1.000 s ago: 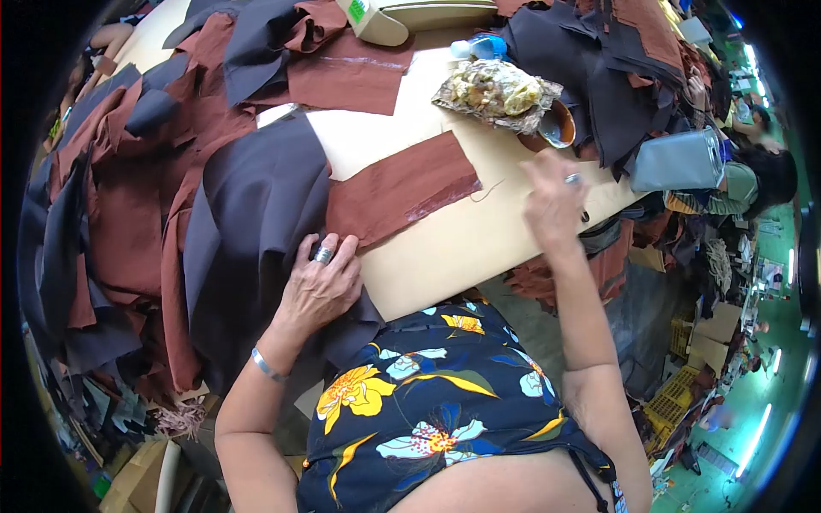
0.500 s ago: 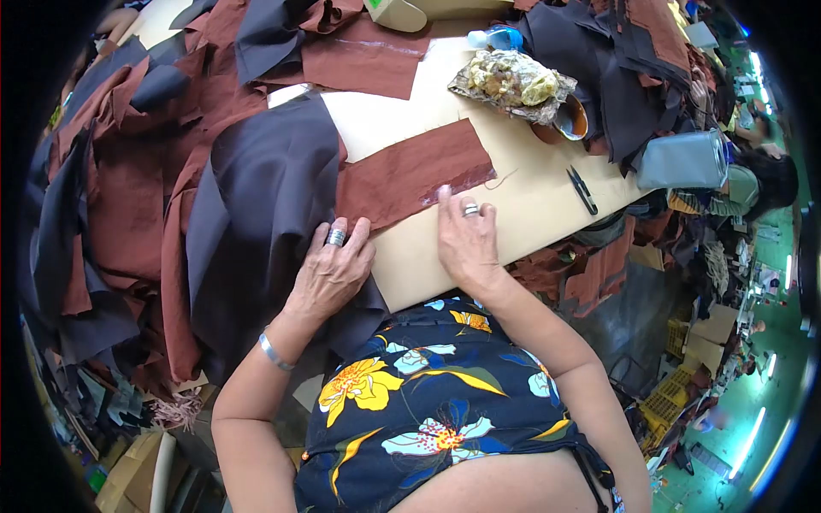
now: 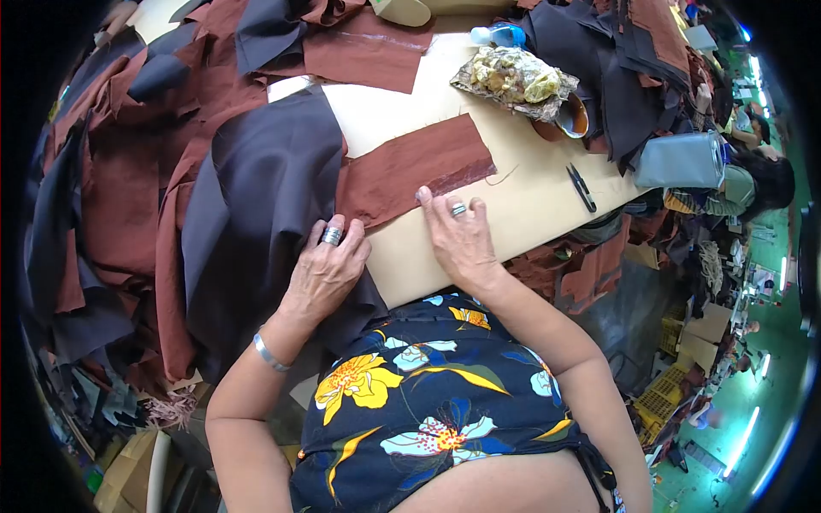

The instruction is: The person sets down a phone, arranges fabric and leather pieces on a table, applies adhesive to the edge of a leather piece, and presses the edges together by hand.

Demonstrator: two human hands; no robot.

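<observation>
Probably the brown cloth is light and soft

It lies on the pale table, right of the dark fabric; its near edge seems good for holding. Left hand and right hand are there, fingers slightly spread; whether pinching, I cannot tell.

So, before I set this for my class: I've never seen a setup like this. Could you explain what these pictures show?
There is no machine here: a person works with two bare hands. Every picture comes from one camera worn on that person's head, looking forward and down. On the pale tabletop lie a reddish-brown cloth strip, dark cloth, small black snips and a bowl. The left hand rests on the dark cloth, its fingertips by the strip's near end. The right hand has its fingertips at the strip's near long edge; whether it pinches the cloth, I cannot tell.
</observation>
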